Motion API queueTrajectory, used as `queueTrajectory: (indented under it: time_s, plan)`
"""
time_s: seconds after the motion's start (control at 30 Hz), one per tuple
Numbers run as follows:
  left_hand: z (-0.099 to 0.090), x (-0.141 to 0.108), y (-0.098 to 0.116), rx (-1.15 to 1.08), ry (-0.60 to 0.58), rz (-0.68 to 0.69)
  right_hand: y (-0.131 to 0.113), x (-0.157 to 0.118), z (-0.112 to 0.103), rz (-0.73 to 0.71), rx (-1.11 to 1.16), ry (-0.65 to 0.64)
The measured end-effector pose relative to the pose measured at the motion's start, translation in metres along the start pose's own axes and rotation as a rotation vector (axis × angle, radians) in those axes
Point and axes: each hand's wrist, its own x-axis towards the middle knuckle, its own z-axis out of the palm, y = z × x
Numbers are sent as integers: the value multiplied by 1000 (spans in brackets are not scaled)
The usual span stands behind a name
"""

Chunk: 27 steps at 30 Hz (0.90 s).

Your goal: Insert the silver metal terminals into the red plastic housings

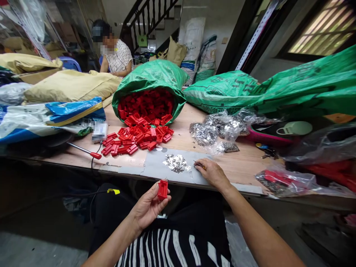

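My left hand (151, 205) grips a small red plastic case (162, 189) between thumb and fingers, in front of the table edge, its hollow side facing me. At the right of the grey mat (152, 163), my right hand (213, 172) is closed around a thin tool with an orange-yellow handle (204, 167); its exact kind is unclear. The tool's dark tip points left toward a pile of small flat metal pieces (176, 163). Beyond the mat, loose red plastic cases (139, 137) spill from a green woven sack (155, 72).
Clear bags of metal parts (217, 128) lie at right, near a pink-rimmed container (267, 137). A red-handled tool (94, 155) sits at left near a blue-and-white sack (55, 115). Another bag with red pieces (280, 178) rests at the right edge. Across the table, a person (118, 55) sits.
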Motion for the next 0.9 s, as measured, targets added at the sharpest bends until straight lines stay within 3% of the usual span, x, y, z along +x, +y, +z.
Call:
queueTrajectory:
  time_s: [0.3,0.43,0.63,0.9]
  plan:
    - [6,2,2,-52,-138,13,2,1,-5,-9,122,73]
    - [11,4,2,-86,-128,8,-28,-9,-10,-64,351,71]
    - [17,-1,3,-74,-115,38,-85,-29,-8,-154,571,-37]
    - [19,-6,7,-23,-120,105,-109,-35,-9,-241,570,-53]
